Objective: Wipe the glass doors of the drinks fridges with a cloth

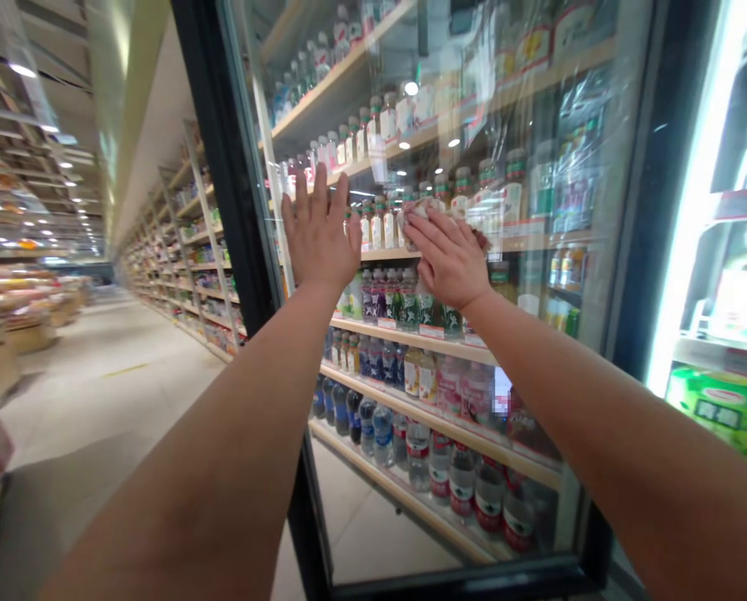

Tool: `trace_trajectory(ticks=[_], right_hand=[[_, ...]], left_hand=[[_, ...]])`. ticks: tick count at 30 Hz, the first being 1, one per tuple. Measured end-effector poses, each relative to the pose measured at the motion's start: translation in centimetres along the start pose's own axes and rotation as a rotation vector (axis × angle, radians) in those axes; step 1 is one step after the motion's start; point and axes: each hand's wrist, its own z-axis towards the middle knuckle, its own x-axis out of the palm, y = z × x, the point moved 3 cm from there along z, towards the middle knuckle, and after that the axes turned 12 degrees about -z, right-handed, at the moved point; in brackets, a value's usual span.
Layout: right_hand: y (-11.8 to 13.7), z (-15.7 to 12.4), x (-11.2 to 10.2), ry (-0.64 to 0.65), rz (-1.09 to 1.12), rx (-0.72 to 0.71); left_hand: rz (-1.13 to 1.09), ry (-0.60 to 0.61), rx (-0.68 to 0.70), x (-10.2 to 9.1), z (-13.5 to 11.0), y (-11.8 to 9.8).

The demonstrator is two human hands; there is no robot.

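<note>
A black-framed glass door (pixel 573 309) stands in front of me, swung out from a lit cooler. My left hand (pixel 324 238) is spread against the left part of the pane, fingers pointing up, holding nothing. To its right, my right hand (pixel 451 255) presses a crumpled cloth (pixel 424 209), pale with brownish parts, to the glass. Part of the cloth sticks out beyond the fingertips and past the knuckles; the palm hides the rest. Through the pane show shelves of drink bottles (pixel 382 430).
The door's black frame (pixel 241 167) runs up beside my left arm. At the right lies the cooler's bright interior, with a green package (pixel 720 409) on a shelf. A long aisle floor (pixel 116 392) stretches away at the left, between stocked shelves (pixel 191 234) and goods displays (pixel 28 300).
</note>
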Motion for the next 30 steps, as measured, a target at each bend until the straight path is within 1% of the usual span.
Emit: trace_trajectory(ticks=[3,6,10,12,13,16,18,22,24,26,27,28,30], right_hand=[[-0.1,0.0,0.1,-0.014,0.012,0.027],[-0.2,-0.7,0.0,-0.001,0.018,0.025],[-0.9,-3.2,-0.5,0.034,0.002,-0.025],[-1.9,-5.2,-0.7,0.053,-0.026,-0.006],[-2.5,-6.3,-0.7,0.058,-0.043,0.033],[-4.1,-10.4,-0.9,0.033,-0.075,0.22],[-4.7,-13.6,-1.0,0.02,-0.086,0.338],[-5.1,-19.9,-2.0,0.095,-0.11,0.539],[-5.3,-22.0,-2.8,0.121,-0.085,0.585],[-6.0,-22.8,-3.3,0.111,-0.056,0.616],[-6.4,-22.6,-3.4,0.096,-0.05,0.636],[-6.8,-22.0,-3.3,0.079,-0.049,0.658],[-6.9,-19.8,-2.9,0.05,-0.059,0.688]], left_hand=[[0.007,0.0,-0.008,0.0,0.0,0.1],[0.012,-0.007,0.006,-0.1,0.0,0.0],[-0.032,-0.012,0.021,-0.3,-0.1,-0.3],[-0.043,-0.009,0.013,-0.3,0.0,-0.4],[-0.05,-0.008,0.011,-0.4,0.0,-0.5],[-0.076,-0.001,0.02,-0.7,-0.1,-0.6],[-0.092,0.021,0.053,-1.0,-0.5,-0.8],[-0.096,0.14,0.154,-1.8,-2.5,-1.6],[-0.044,0.188,0.141,-2.0,-3.6,-1.9],[0.007,0.207,0.096,-2.1,-4.6,-2.1],[0.016,0.203,0.079,-2.0,-5.2,-2.3],[0.014,0.19,0.069,-1.9,-5.8,-2.4],[-0.002,0.142,0.059,-1.6,-7.2,-2.7]])
